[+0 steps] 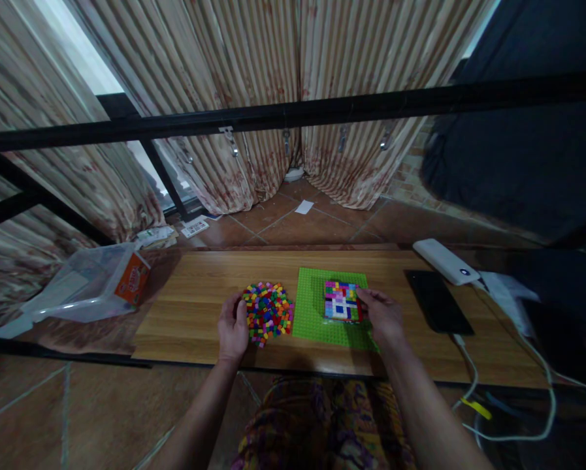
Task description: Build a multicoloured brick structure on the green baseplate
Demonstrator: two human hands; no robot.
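Observation:
My left hand (233, 328) rests at the left edge of a loose pile of small coloured toy bricks (268, 313), fingers loosely curved and thumb apart, with nothing visible in it. A green studded baseplate (308, 307) lies to the right of the pile. On it stands a square block built of many-coloured bricks (339, 301), with pink, blue and white on top. My right hand (383, 318) is closed at the block's upper right corner, thumb and fingertips together there. Whatever is between those fingertips is too small to make out.
On the wooden table (199, 277), a black phone (438, 301) and a white power bank (444, 261) with cables lie at the right. A clear plastic box (94, 281) with an orange label stands left of the table. A dark metal rail (273, 117) crosses beyond it, before curtains.

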